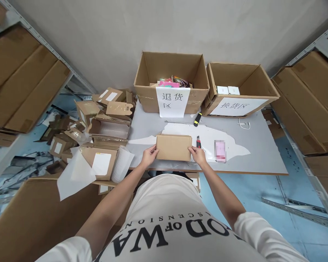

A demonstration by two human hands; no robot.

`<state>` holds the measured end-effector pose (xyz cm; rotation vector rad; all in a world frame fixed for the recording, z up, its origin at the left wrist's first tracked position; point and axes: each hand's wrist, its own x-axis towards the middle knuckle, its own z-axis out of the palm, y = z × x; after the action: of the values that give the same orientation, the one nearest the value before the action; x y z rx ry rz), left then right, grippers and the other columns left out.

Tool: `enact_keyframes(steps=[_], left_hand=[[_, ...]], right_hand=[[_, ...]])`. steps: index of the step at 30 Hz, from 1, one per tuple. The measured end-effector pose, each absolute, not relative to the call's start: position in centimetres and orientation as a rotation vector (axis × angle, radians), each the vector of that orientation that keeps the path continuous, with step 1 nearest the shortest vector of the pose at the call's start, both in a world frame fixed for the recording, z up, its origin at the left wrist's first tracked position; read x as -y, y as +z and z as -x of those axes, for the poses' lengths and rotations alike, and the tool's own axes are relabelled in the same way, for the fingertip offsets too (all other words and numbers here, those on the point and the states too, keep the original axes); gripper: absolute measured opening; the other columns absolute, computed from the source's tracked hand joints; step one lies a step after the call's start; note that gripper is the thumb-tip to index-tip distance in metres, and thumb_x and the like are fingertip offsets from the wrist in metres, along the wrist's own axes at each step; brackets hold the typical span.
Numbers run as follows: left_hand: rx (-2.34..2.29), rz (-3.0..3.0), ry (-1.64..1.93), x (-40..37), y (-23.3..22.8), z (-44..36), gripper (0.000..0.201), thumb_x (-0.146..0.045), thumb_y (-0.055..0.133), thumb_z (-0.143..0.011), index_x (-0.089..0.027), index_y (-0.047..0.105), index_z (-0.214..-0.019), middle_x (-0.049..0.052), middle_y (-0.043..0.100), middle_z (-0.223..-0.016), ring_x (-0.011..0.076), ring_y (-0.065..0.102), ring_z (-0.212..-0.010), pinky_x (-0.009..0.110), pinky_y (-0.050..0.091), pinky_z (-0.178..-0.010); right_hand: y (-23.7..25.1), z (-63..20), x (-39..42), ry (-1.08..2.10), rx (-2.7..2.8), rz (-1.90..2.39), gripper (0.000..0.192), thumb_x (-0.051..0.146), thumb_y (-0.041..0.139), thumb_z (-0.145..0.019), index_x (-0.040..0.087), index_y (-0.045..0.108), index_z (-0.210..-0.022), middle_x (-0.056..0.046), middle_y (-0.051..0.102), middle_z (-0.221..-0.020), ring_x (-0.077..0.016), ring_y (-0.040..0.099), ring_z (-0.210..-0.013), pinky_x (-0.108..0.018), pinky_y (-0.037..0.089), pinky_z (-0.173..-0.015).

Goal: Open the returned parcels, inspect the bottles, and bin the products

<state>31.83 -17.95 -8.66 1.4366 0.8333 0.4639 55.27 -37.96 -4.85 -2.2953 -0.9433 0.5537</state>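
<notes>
A closed brown cardboard box (174, 147) is held over the front part of the grey table (262, 153). My left hand (149, 155) grips its left end, and my right hand (198, 154) grips its right end, thumbs toward the top. Just beyond my right hand lies a red and black box cutter (198, 142). Right of that is a small pink packet (220, 151), partly blurred. Under the box spreads a torn white sheet (229, 136). The underside of the box is hidden.
A tall carton (144, 98) with colourful packs and another carton (272, 95) with white boxes stand at the back, both with paper signs. A yellow and black cutter (197, 119) lies before them. Opened boxes (109, 129) pile up left. Shelves with large cartons flank both sides.
</notes>
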Motion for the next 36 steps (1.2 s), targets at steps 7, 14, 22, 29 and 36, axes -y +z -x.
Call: enact_keyframes(steps=[7,14,22,29,36], left_hand=[[-0.879,-1.440,0.428,18.5,-10.1,-32.1,0.072,-0.044,0.071,-0.070,-0.012,0.054,-0.132,0.013,0.054,-0.136,0.0311,0.051,-0.126,0.047,0.037,-0.110],[-0.936,-1.438,0.419,18.4,-11.3,-32.4,0.068,-0.034,0.075,-0.067,-0.012,0.057,-0.129,0.011,0.055,-0.135,0.0301,0.052,-0.125,0.043,0.038,-0.110],[-1.038,-1.320,0.407,17.1,-13.0,-33.9,0.065,-0.029,0.078,-0.064,-0.009,0.060,-0.124,0.014,0.060,-0.128,0.0300,0.058,-0.118,0.044,0.043,-0.106],[-1.040,-1.272,0.423,17.4,-13.4,-33.7,0.067,-0.030,0.080,-0.062,-0.012,0.061,-0.124,0.012,0.060,-0.128,0.0291,0.058,-0.118,0.044,0.043,-0.107],[-1.043,-1.238,0.424,17.1,-13.6,-34.0,0.069,-0.028,0.083,-0.059,-0.011,0.061,-0.122,0.014,0.060,-0.128,0.0309,0.057,-0.119,0.046,0.042,-0.107]], right_hand=[[-6.2,-55.0,37.6,0.557,0.884,2.361,0.054,0.058,0.039,-0.091,0.020,0.074,-0.073,-0.007,0.070,-0.067,-0.0197,0.060,-0.063,-0.027,0.032,-0.057],[-7.8,-55.1,36.6,0.648,0.809,2.430,0.048,0.056,0.042,-0.090,0.021,0.075,-0.088,-0.007,0.074,-0.082,-0.0204,0.064,-0.073,-0.025,0.036,-0.059],[-9.0,-57.0,35.0,0.738,0.708,2.448,0.046,0.058,0.050,-0.086,0.020,0.074,-0.087,-0.008,0.075,-0.084,-0.0212,0.065,-0.078,-0.026,0.040,-0.062],[-9.6,-57.1,34.9,0.774,0.664,2.456,0.040,0.056,0.052,-0.086,0.020,0.071,-0.086,-0.006,0.073,-0.083,-0.0199,0.064,-0.077,-0.025,0.039,-0.062],[-9.8,-57.1,34.9,0.766,0.686,2.440,0.041,0.056,0.050,-0.087,0.020,0.069,-0.084,-0.006,0.072,-0.079,-0.0192,0.063,-0.073,-0.025,0.038,-0.060]])
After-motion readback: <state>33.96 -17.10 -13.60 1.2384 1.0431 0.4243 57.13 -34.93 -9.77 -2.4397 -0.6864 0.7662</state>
